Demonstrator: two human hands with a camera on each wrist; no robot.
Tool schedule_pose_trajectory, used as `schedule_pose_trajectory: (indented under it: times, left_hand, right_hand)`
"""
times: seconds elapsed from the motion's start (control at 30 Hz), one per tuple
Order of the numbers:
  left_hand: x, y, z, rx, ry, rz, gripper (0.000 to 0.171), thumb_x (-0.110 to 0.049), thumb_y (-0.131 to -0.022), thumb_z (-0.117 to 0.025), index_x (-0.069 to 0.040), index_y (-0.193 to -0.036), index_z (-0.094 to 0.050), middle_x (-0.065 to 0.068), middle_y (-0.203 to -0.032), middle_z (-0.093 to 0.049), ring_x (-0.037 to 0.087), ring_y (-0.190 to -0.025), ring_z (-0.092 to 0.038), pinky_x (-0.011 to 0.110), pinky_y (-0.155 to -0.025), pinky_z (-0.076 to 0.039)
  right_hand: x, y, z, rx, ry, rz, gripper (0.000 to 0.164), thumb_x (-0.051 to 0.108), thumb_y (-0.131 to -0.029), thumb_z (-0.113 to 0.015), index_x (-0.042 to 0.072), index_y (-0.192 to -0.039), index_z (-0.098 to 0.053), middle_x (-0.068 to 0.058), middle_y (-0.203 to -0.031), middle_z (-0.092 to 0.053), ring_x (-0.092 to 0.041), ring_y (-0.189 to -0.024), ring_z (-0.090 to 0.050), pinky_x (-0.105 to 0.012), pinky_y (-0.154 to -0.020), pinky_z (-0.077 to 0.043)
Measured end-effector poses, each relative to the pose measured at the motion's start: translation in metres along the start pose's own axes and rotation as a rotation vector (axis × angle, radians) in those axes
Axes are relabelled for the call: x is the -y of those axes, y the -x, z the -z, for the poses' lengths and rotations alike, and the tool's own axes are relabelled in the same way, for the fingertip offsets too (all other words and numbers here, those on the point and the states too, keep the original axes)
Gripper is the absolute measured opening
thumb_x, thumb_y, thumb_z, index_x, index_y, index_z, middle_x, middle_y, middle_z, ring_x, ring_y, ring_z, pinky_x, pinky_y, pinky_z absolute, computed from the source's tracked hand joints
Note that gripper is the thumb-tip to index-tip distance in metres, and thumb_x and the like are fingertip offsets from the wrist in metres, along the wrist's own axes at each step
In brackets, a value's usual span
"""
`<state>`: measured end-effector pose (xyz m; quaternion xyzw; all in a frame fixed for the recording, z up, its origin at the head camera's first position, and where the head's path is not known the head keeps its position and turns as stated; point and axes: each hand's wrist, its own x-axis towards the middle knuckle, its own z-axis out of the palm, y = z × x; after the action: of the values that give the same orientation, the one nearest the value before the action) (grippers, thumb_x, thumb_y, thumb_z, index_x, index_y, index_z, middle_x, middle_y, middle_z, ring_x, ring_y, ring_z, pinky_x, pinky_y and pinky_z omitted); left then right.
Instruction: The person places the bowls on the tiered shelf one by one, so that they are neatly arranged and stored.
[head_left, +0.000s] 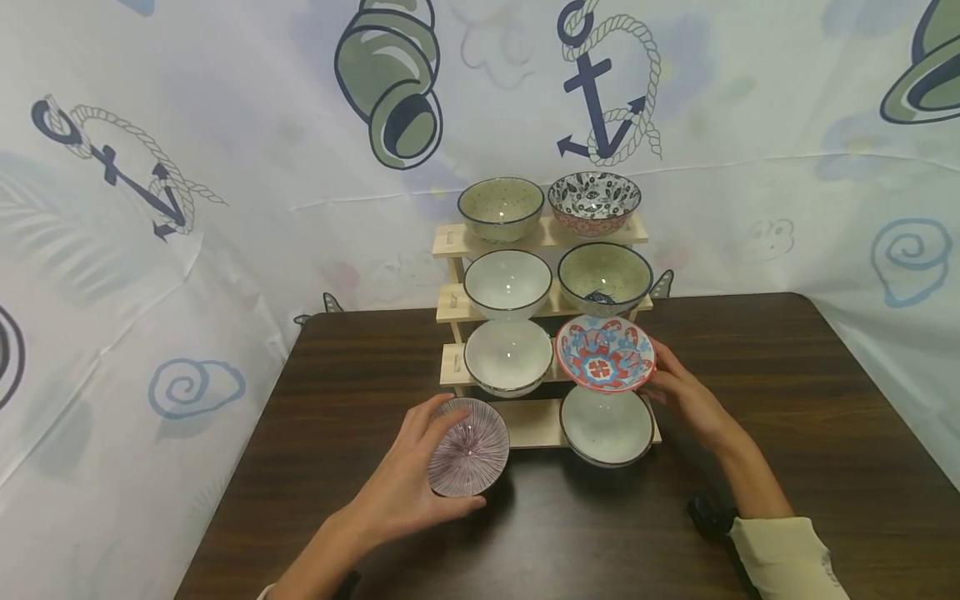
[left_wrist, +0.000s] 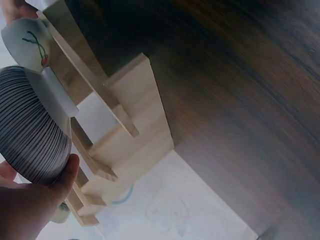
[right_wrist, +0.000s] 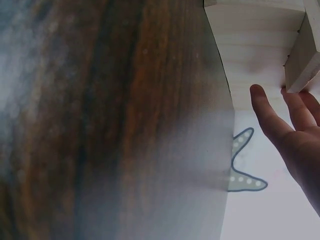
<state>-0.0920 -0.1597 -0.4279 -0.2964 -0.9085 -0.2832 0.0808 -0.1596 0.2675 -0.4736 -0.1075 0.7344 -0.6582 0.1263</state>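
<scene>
My left hand (head_left: 408, 475) grips a purple-striped bowl (head_left: 471, 450) by its rim, fingers at the far side and thumb at the near side. The bowl is at the left end of the rack's lowest shelf; in the left wrist view its striped outside (left_wrist: 35, 125) faces the camera, tilted. At the right end of the second shelf from the bottom, my right hand (head_left: 693, 404) holds the right edge of a red-and-blue patterned bowl (head_left: 605, 353). The right wrist view shows the fingers (right_wrist: 270, 112) reaching beside the shelf end, with the bowl out of sight.
A wooden tiered rack (head_left: 532, 423) stands on the dark wooden table (head_left: 360, 367). White bowls (head_left: 508, 357), green bowls (head_left: 500, 208) and a black-and-red patterned bowl (head_left: 594, 202) sit on its shelves. Another white bowl (head_left: 607, 425) is below the patterned one. A printed cloth (head_left: 255, 142) hangs behind.
</scene>
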Motion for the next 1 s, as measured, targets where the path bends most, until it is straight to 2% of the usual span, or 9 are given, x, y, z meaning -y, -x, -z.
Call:
schedule_pose_trajectory:
  times: [0.2, 0.4, 0.67, 1.0]
  left_hand:
    - [-0.006, -0.006, -0.007, 0.023, 0.018, -0.013, 0.106, -0.050, -0.061, -0.098, -0.023, -0.151, -0.048, 0.011, -0.160, -0.039, 0.026, -0.147, -0.039, 0.054, -0.104, -0.054]
    - [-0.008, -0.010, -0.014, 0.036, 0.021, -0.024, 0.106, -0.051, -0.061, -0.098, -0.023, -0.151, -0.048, 0.011, -0.160, -0.039, 0.025, -0.147, -0.039, 0.054, -0.105, -0.053]
    - [-0.012, -0.016, -0.020, 0.043, 0.029, -0.026, 0.105, -0.052, -0.063, -0.096, -0.023, -0.151, -0.048, 0.011, -0.159, -0.040, 0.027, -0.147, -0.040, 0.054, -0.106, -0.052]
    - [-0.014, -0.024, -0.031, 0.049, 0.042, -0.004, 0.102, -0.053, -0.064, -0.095, -0.021, -0.149, -0.049, 0.009, -0.160, -0.038, 0.024, -0.144, -0.041, 0.049, -0.107, -0.052]
  right_hand:
    - [0.000, -0.001, 0.000, 0.001, 0.012, -0.008, 0.061, 0.034, -0.113, -0.037, 0.027, -0.168, -0.011, -0.014, -0.171, -0.012, 0.000, -0.136, -0.039, -0.031, -0.109, -0.040]
    - [0.000, -0.001, 0.001, 0.003, 0.008, -0.006, 0.061, 0.034, -0.113, -0.037, 0.030, -0.168, -0.011, -0.013, -0.171, -0.013, 0.000, -0.135, -0.043, -0.021, -0.106, -0.042]
    - [0.000, -0.001, 0.000, 0.002, -0.005, 0.010, 0.061, 0.032, -0.113, -0.038, 0.029, -0.168, -0.012, -0.015, -0.170, -0.014, 0.002, -0.133, -0.045, -0.015, -0.104, -0.045]
    - [-0.001, -0.001, 0.000, -0.002, 0.013, 0.025, 0.060, 0.031, -0.113, -0.037, 0.028, -0.168, -0.012, -0.014, -0.170, -0.013, 0.000, -0.135, -0.041, -0.017, -0.102, -0.044]
